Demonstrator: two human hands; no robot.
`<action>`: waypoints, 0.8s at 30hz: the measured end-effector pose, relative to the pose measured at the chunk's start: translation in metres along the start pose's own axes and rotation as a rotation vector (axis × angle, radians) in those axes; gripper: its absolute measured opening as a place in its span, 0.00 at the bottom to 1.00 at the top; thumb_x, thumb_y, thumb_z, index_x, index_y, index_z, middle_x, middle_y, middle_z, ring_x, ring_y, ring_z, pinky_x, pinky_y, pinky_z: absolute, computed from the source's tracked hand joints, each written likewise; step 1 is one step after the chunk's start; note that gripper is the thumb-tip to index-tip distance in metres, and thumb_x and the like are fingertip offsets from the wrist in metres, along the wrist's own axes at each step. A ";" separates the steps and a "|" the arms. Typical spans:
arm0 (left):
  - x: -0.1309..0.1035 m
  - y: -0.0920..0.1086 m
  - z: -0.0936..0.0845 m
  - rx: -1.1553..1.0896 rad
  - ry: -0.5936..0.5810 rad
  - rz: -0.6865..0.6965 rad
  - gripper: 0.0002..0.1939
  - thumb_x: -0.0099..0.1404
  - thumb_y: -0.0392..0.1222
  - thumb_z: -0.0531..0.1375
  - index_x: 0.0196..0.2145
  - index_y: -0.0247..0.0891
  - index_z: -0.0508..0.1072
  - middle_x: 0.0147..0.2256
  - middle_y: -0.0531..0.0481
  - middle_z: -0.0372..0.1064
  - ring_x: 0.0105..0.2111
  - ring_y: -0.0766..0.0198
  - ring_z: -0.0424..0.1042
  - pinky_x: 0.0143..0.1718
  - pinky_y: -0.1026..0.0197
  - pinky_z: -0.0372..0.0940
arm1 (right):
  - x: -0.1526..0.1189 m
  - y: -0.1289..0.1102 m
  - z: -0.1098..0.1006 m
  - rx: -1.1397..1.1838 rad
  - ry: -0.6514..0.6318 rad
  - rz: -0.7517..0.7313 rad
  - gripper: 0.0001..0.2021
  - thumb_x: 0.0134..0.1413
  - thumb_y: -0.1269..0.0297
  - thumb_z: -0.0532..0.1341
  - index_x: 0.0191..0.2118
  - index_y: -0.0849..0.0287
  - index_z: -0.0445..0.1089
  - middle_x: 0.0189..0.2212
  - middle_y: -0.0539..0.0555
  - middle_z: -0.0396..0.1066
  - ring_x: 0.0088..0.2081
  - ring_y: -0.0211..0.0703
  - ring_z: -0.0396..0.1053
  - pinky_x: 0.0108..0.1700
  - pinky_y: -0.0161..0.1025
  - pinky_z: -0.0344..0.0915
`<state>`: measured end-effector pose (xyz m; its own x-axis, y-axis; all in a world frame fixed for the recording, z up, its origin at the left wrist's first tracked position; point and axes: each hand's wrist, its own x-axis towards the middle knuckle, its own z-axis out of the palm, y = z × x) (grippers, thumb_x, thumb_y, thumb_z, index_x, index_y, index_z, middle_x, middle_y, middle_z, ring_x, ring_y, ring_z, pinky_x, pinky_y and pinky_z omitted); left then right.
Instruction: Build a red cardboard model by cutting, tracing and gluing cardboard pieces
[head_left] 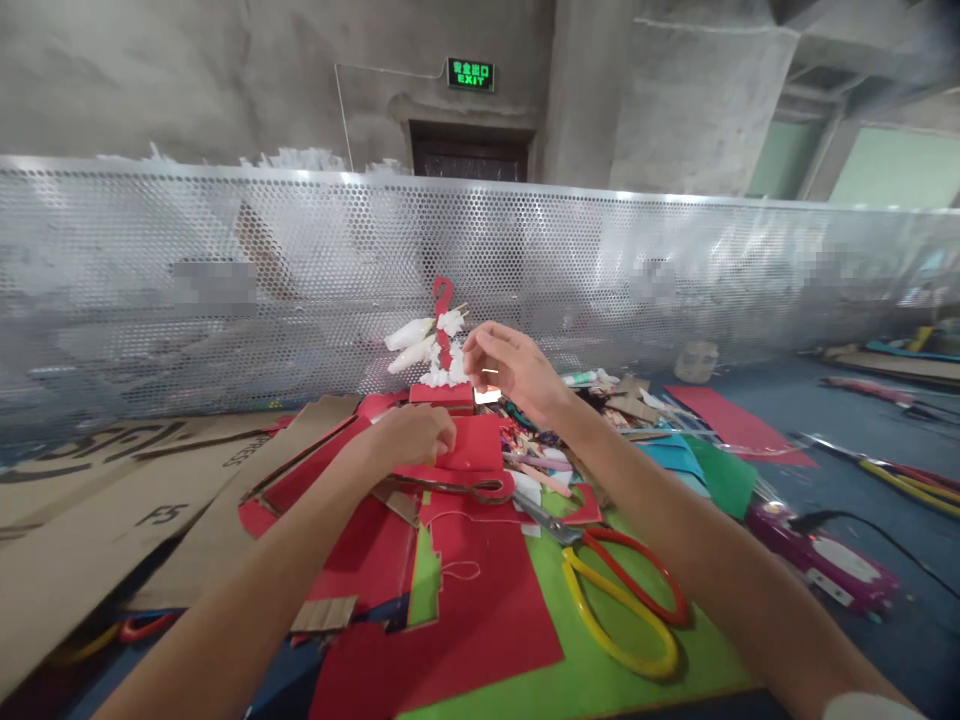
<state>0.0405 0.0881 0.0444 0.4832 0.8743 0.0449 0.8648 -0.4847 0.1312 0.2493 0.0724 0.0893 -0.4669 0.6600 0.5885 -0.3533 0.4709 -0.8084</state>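
A red-based paper craft stands in the middle, its upright red strip ending in a loop at the top. White fluffy tufts and pale bud-shaped pieces are attached to the strip. Just right of the tufts is my right hand, fingers loosely bent and apart, nothing visible in them. In front of the base, my left hand curls its fingers down by a red card sheet; what its fingertips hold, if anything, is hidden. Scissors with one red and one yellow handle lie nearer me.
Brown cardboard spreads across the left. Green board and red sheets lie in front. Scraps and sticks pile up at centre right. A corded purple device is farther right. A perforated metal panel stands behind.
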 end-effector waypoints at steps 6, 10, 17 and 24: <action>0.000 0.016 -0.008 0.180 0.105 -0.090 0.15 0.65 0.55 0.63 0.31 0.40 0.77 0.33 0.42 0.76 0.36 0.48 0.75 0.38 0.55 0.61 | -0.007 -0.038 -0.008 -0.697 -0.530 0.082 0.13 0.66 0.52 0.60 0.39 0.56 0.74 0.32 0.51 0.74 0.31 0.40 0.68 0.35 0.39 0.62; -0.003 0.017 -0.005 0.048 -0.148 0.137 0.10 0.65 0.50 0.62 0.34 0.41 0.76 0.36 0.47 0.77 0.35 0.56 0.74 0.34 0.59 0.59 | -0.018 -0.038 -0.015 -1.061 -0.656 0.319 0.12 0.59 0.54 0.67 0.30 0.55 0.74 0.23 0.50 0.71 0.23 0.38 0.61 0.30 0.40 0.57; -0.006 0.016 0.000 0.127 -0.288 0.038 0.05 0.61 0.44 0.64 0.32 0.42 0.75 0.34 0.49 0.75 0.32 0.59 0.70 0.30 0.60 0.54 | -0.099 -0.024 -0.019 -1.321 -0.621 0.673 0.17 0.42 0.53 0.76 0.32 0.56 0.73 0.22 0.50 0.69 0.22 0.41 0.63 0.25 0.39 0.52; -0.005 0.003 0.008 0.075 -0.285 0.081 0.08 0.59 0.45 0.64 0.30 0.42 0.68 0.27 0.55 0.66 0.26 0.63 0.63 0.29 0.61 0.51 | -0.150 -0.026 -0.012 -1.496 -0.587 0.752 0.18 0.53 0.50 0.67 0.45 0.56 0.74 0.38 0.60 0.78 0.40 0.59 0.75 0.30 0.40 0.56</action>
<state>0.0418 0.0826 0.0370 0.5604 0.7959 -0.2289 0.8246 -0.5620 0.0646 0.3387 -0.0317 0.0216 -0.4843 0.8457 -0.2241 0.8682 0.4962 -0.0036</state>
